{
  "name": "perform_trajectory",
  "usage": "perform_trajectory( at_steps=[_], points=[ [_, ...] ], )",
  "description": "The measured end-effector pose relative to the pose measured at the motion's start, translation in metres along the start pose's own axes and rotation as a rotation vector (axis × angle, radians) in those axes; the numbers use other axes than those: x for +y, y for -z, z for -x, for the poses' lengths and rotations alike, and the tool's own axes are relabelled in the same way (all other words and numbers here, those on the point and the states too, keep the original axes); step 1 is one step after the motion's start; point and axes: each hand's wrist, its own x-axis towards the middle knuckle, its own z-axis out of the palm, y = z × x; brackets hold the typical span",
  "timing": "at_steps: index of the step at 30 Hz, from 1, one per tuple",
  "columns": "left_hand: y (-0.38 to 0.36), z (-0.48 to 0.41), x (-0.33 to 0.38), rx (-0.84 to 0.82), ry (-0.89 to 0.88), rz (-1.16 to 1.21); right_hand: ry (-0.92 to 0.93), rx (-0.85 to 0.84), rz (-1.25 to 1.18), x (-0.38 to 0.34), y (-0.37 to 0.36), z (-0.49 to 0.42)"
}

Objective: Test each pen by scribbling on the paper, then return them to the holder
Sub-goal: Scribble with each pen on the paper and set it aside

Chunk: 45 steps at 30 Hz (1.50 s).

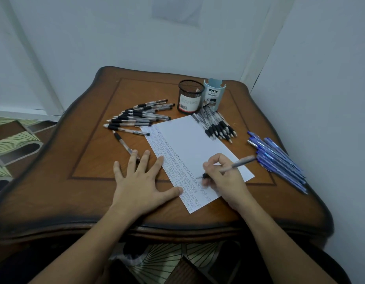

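The right hand (224, 181) pinches a grey pen (239, 162) low by its dark grip, tip down on the paper (198, 140) at the edge of the scribbled columns. The left hand (140, 181) lies flat, fingers spread, thumb and forefinger pinning the sheet's edge. That pen looks light, stiff and a bit slick, so it is best held at the grip. The sheet is flimsy and would likely slide unpinned.

Beyond the right hand lies a fan of black pens (218, 126), then the mesh holder (191, 97) and a blue organizer (214, 94). Blue pens (280, 160) lie just outside the right hand. A pile of clear pens (140, 116) sits beyond the left, and a stray pen (124, 144) reaches its fingertips. That fan crowds the route to the holder.
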Motion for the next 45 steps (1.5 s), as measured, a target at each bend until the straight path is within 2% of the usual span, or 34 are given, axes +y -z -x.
perform_trajectory(
  at_steps=[3, 7, 10, 27, 45],
  points=[
    [0.001, -0.001, 0.001, -0.001, 0.000, -0.003, 0.019, -0.082, 0.105, 0.002, 0.001, 0.001],
    [0.001, 0.000, 0.001, 0.002, -0.004, -0.004, 0.006, -0.024, 0.153, 0.003, -0.003, 0.003],
    [-0.001, 0.000, 0.001, 0.007, -0.006, -0.002, 0.020, 0.025, 0.149, 0.007, -0.005, 0.006],
    [0.000, -0.001, 0.001, -0.008, -0.010, -0.011, 0.058, -0.025, 0.213, 0.014, -0.005, 0.005],
    [0.000, -0.001, 0.001, -0.005, -0.005, -0.015, 0.083, 0.002, 0.199, 0.016, -0.006, 0.004]
  ],
)
